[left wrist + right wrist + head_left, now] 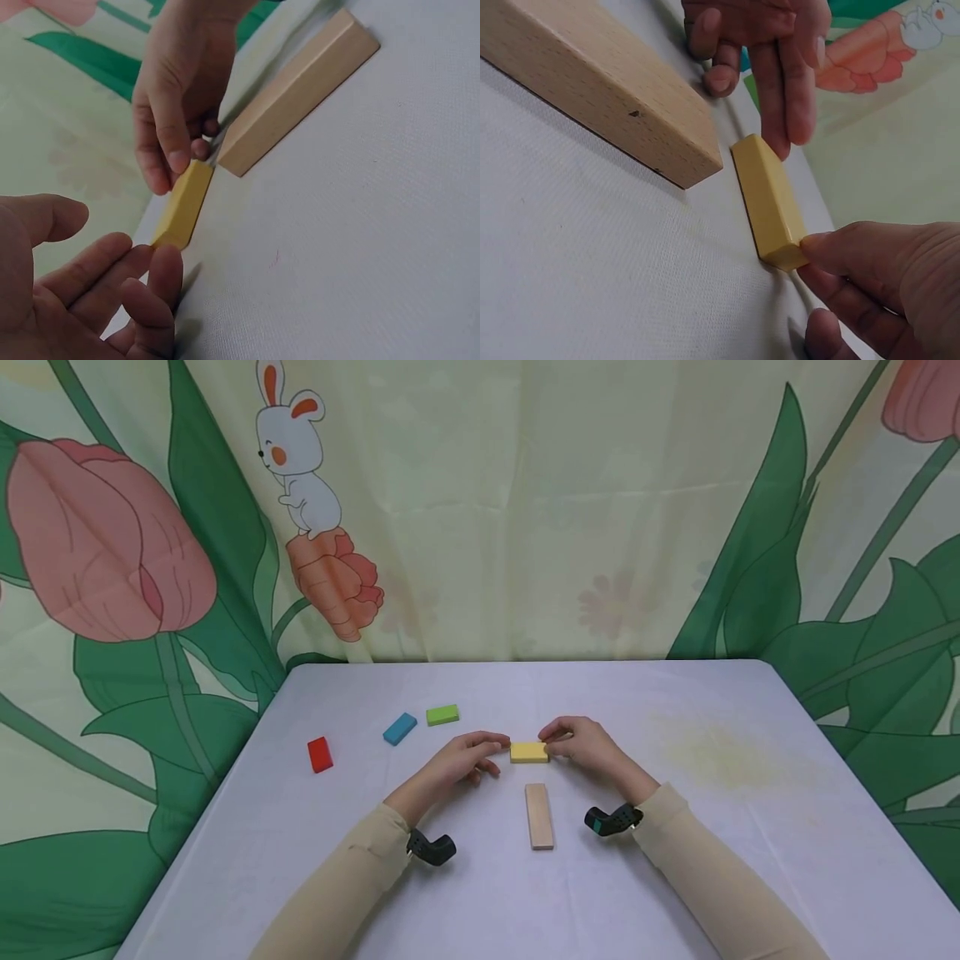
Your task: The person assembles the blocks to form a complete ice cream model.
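Observation:
A yellow block [529, 752] lies flat on the white tabletop between both hands. At its left end, my left hand [467, 758] reaches in with fingertips right at the edge, its thumb held away in the left wrist view. From the other side my right hand [585, 748] has its thumb and fingertips at the block's right end, as seen in the right wrist view; no fingers wrap around it. Nearer to me lies a plain wooden block [538, 817], longer than the yellow one and pointing toward me.
Off to the left are a red block [319, 755], a blue block [400, 729] and a green block [442, 715]. A printed curtain [487, 510] hangs behind the table's far edge. The tabletop [712, 860] extends to the right of the hands.

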Action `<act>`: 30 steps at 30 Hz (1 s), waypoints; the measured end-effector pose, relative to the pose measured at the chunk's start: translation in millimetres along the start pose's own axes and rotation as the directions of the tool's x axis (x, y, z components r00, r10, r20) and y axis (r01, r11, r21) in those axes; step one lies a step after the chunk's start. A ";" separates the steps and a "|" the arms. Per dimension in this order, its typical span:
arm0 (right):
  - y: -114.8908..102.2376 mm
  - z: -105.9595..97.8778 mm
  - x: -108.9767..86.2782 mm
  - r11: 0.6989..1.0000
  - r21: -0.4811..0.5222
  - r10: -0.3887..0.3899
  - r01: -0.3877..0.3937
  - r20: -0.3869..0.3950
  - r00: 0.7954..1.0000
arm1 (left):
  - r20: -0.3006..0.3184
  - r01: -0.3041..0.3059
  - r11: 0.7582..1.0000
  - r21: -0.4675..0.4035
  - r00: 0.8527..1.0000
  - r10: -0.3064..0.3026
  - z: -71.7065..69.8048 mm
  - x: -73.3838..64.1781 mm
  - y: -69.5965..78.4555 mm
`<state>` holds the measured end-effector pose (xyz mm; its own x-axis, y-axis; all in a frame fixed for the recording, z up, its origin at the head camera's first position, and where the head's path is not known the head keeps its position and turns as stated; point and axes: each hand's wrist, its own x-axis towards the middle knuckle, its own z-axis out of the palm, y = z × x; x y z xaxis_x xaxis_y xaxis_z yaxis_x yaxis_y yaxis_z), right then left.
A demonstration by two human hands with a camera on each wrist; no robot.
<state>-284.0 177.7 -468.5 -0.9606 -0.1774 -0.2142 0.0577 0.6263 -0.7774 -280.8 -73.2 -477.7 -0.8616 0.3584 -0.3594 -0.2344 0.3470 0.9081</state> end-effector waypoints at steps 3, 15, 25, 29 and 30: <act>-1.2 -1.8 -1.9 1.000 -0.006 -0.007 0.008 0.014 1.000 | 0.001 -0.012 0.999 0.037 1.000 0.012 0.9 -0.6 1.1; 1.6 -5.5 -4.1 1.000 0.005 -0.014 0.013 0.066 0.998 | -0.008 -0.031 0.989 0.144 0.999 0.033 4.9 -9.4 6.3; 0.7 -3.7 -7.8 0.999 -0.027 -0.042 0.045 0.116 0.992 | -0.010 -0.047 0.988 0.147 0.999 0.049 2.6 -14.9 -2.1; 2.3 -4.5 -9.6 0.998 -0.036 -0.042 0.047 0.128 0.991 | -0.004 -0.054 0.988 0.145 0.998 0.056 3.9 -14.8 -2.7; 2.9 -4.7 -10.1 0.998 -0.039 -0.041 0.047 0.131 0.990 | -0.003 -0.056 0.988 0.143 0.998 0.056 4.5 -14.6 -2.8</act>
<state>-275.4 184.8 -465.8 -0.9180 -0.3012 -0.2579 0.0023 0.6463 -0.7631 -265.5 -75.5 -476.0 -0.8748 0.3749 -0.3069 -0.1197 0.4465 0.8867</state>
